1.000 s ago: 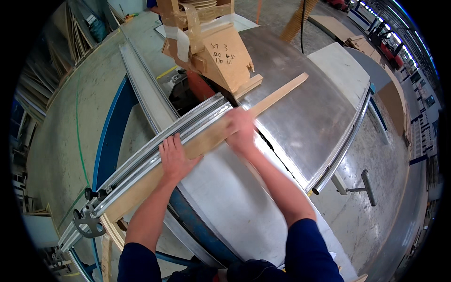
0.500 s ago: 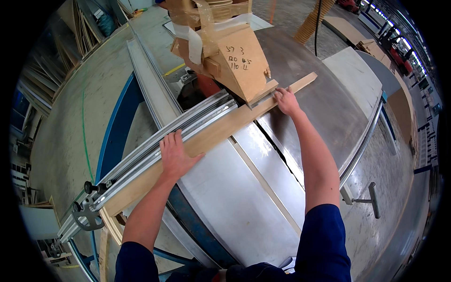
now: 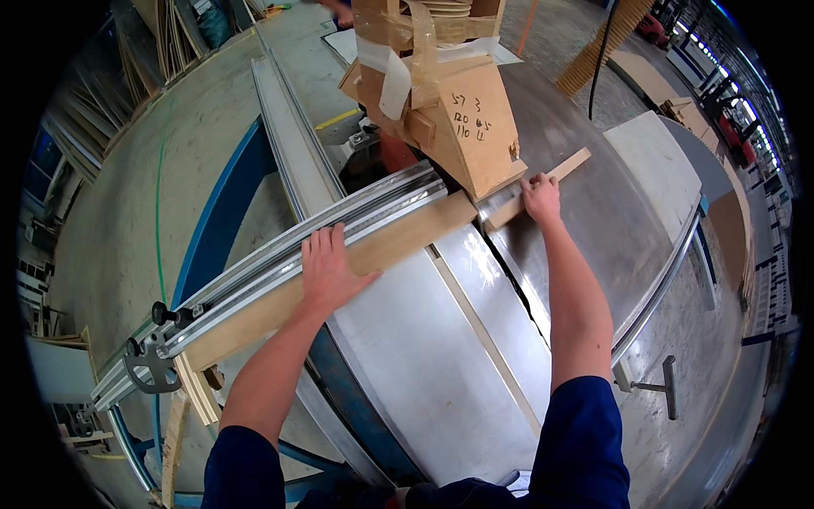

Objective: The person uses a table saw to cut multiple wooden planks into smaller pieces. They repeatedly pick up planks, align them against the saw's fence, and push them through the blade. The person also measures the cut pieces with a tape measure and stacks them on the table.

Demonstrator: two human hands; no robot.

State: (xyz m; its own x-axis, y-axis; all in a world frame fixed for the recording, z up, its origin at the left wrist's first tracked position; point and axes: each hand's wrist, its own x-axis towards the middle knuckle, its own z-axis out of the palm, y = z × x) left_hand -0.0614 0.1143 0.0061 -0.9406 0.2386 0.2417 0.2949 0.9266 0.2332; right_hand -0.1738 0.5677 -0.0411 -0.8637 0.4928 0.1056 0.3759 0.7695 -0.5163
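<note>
A long wooden board (image 3: 415,233) lies on the saw table along the aluminium fence (image 3: 381,210). My left hand (image 3: 329,271) holds it there, fingers over its far edge and the fence, thumb stretched along the wood. Right of the board's end, a gap separates it from a shorter wooden piece (image 3: 573,164). My right hand (image 3: 541,197) grips this short piece on the dark steel tabletop, fingers curled over it. Just beyond the gap stands a taped box-like wooden hood (image 3: 475,127) with handwriting on it. Any saw blade is hidden beneath the hood.
A dark slot (image 3: 509,276) runs through the metal table towards me. Black knobs and a grey bracket (image 3: 153,363) sit at the fence's left end. A blue curved frame (image 3: 225,208) stands beyond the fence. Part of another person (image 3: 341,12) shows at the far edge.
The short piece now sits apart from the long board, where both looked joined before. My right hand has shifted slightly with it. The whole view has also shifted a little.
</note>
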